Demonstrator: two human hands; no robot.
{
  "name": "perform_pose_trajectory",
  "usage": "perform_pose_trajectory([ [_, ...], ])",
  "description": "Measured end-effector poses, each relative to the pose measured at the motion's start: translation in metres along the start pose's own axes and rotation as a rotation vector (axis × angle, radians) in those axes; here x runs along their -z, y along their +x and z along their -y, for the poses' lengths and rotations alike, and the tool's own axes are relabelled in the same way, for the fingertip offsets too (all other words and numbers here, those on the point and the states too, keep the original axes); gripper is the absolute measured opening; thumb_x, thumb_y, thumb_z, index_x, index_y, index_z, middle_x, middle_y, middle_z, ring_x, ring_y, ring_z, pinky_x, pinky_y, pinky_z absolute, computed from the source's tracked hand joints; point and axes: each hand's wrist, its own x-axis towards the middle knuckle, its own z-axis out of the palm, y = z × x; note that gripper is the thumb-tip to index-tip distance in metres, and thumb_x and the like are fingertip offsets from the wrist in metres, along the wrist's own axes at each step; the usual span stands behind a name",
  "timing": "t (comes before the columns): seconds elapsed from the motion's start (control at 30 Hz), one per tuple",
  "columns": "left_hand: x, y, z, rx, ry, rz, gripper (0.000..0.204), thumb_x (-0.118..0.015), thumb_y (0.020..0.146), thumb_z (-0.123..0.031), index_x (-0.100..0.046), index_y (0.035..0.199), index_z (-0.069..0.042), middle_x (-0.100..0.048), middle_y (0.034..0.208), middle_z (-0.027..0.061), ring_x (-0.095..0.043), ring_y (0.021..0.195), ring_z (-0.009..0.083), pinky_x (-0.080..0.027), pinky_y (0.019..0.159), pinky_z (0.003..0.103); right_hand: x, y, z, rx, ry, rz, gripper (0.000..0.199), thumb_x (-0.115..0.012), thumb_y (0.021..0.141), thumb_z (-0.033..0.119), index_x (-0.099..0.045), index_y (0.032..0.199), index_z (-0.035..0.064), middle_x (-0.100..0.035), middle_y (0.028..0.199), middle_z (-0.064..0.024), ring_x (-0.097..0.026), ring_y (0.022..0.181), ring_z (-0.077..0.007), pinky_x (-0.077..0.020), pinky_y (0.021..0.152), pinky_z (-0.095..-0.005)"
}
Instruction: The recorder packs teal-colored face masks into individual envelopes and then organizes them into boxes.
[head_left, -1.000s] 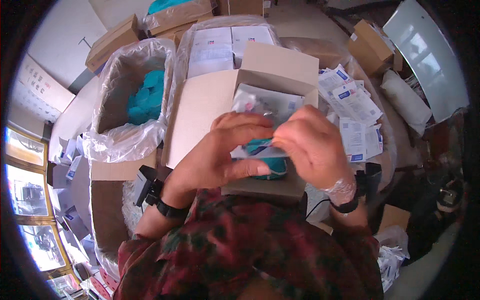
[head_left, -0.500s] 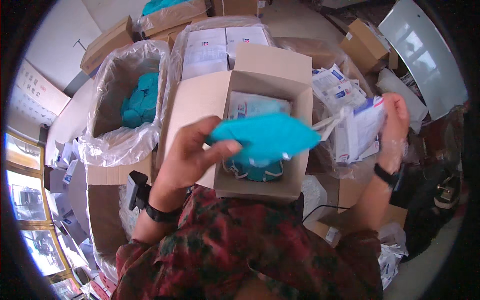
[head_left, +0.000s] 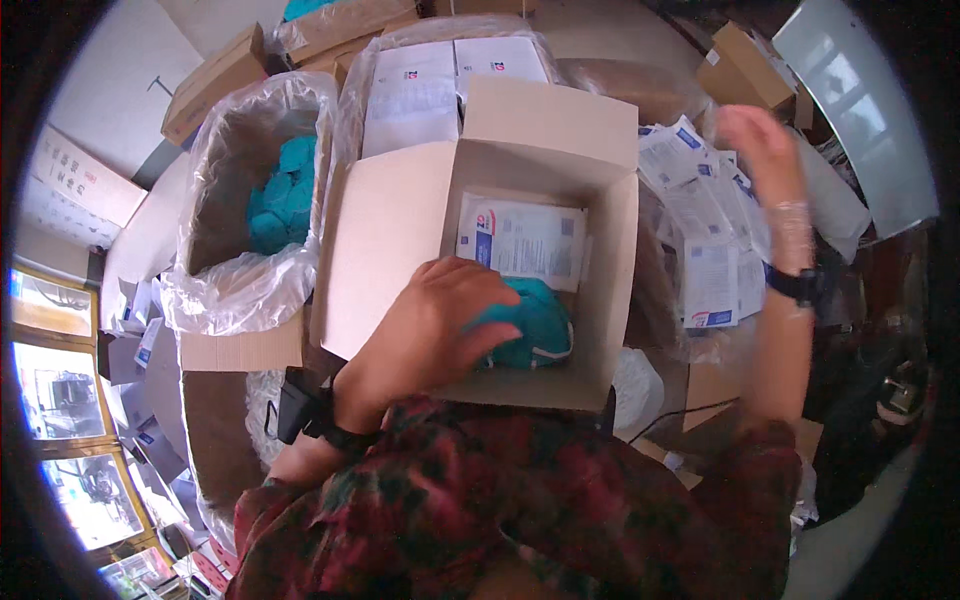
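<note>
My left hand (head_left: 445, 315) is inside the near part of an open cardboard box (head_left: 390, 245). Its thumb and fingers close around the edge of a teal face mask (head_left: 540, 325), which has a white strap and rests low in the box. Whether more masks lie under it is hidden. Beyond the mask, a flat white printed packet (head_left: 522, 238) lies in the same box. My right hand (head_left: 762, 140) is raised at the right, near the far end of a heap of white and blue packets (head_left: 708, 280). Motion blurs its fingers, and no packet shows in it.
On the left, a plastic-lined carton (head_left: 240, 312) contains teal masks (head_left: 283, 200). Closed white boxes (head_left: 412, 92) fill another lined carton behind the open box. Brown cartons (head_left: 745, 72) and a glossy pale panel (head_left: 850, 100) stand at the far right.
My left hand has lowered a teal mask into the box. My right hand has let go of a white packet at the heap and moved up and away from me.
</note>
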Motion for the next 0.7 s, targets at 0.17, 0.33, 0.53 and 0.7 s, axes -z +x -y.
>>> perform_pose_trajectory([
  [0.17,0.010,-0.002,0.008,0.149,-0.115,-0.263,0.016,-0.073,0.076,-0.005,-0.065,0.090,-0.005,-0.067,0.097,0.0114,-0.060,0.096,0.0316,-0.045,0.088,0.040,-0.168,-0.020,0.040,0.488,-0.530,0.673,0.019,-0.058,0.086,0.013,-0.068,0.097,0.0010,-0.068,0.094,-0.0184,-0.067,0.087,-0.0307,-0.0524,0.078,-0.0400],
  [0.33,-0.007,-0.009,0.019,0.126,-0.033,-0.244,0.016,-0.075,0.075,-0.010,-0.065,0.087,-0.008,-0.066,0.094,0.0100,-0.060,0.098,0.0310,-0.044,0.089,0.041,-0.267,-0.007,-0.035,0.362,-0.874,0.560,0.025,-0.063,0.083,0.018,-0.068,0.106,0.0084,-0.067,0.102,-0.0176,-0.063,0.098,-0.0356,-0.0498,0.086,-0.0440],
  [0.53,-0.010,-0.019,0.023,0.010,0.010,-0.261,0.018,-0.076,0.074,-0.013,-0.066,0.088,-0.009,-0.066,0.093,0.0082,-0.060,0.102,0.0294,-0.043,0.092,0.041,-0.278,-0.008,-0.048,0.363,-0.952,0.580,0.028,-0.065,0.080,0.017,-0.067,0.106,0.0089,-0.066,0.103,-0.0187,-0.062,0.099,-0.0370,-0.0497,0.086,-0.0452],
  [0.7,-0.001,-0.014,0.022,0.192,-0.123,-0.361,0.030,-0.076,0.075,-0.013,-0.063,0.101,-0.005,-0.064,0.101,0.0130,-0.059,0.103,0.0319,-0.044,0.093,0.040,-0.219,-0.026,0.020,0.390,-0.575,0.618,0.017,-0.067,0.079,0.012,-0.063,0.094,0.0062,-0.063,0.093,-0.0179,-0.061,0.091,-0.0379,-0.0494,0.078,-0.0448],
])
